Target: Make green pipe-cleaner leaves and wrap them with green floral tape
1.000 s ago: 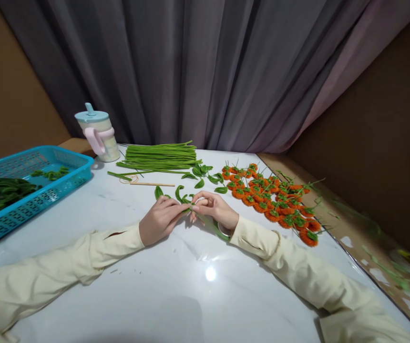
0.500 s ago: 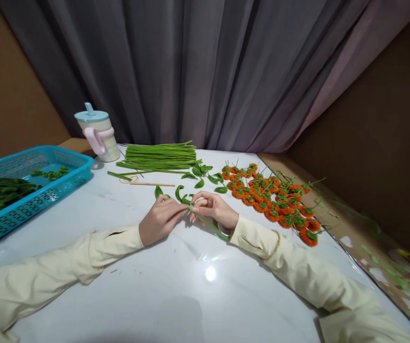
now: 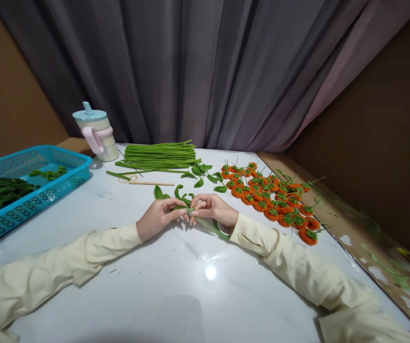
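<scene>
My left hand (image 3: 157, 216) is closed, thumb and fingers pinching a sprig of fuzzy green leaves (image 3: 178, 192) at its base. Close against it, my right hand (image 3: 215, 209) is closed too, its fingertips pinching the same joint and a strip of green tape (image 3: 205, 222). The strip runs back under the right palm to a tape roll (image 3: 223, 229) by the wrist, partly hidden by the hand. The leaves point away from me, above the fingers. The stem's exact joint is covered by the fingertips.
Beyond the hands lie green chenille stems (image 3: 160, 156), a thin wooden stick (image 3: 151, 184) and loose green leaves (image 3: 199, 183). Orange flowers (image 3: 260, 206) spread to the right. At left are a blue basket (image 3: 65, 178) with green pieces and a lidded cup (image 3: 99, 136).
My left hand has shifted slightly left and its fingers have turned, with the thumb now more in view. The right hand stays nearly in place. Both still pinch the sprig's base.
</scene>
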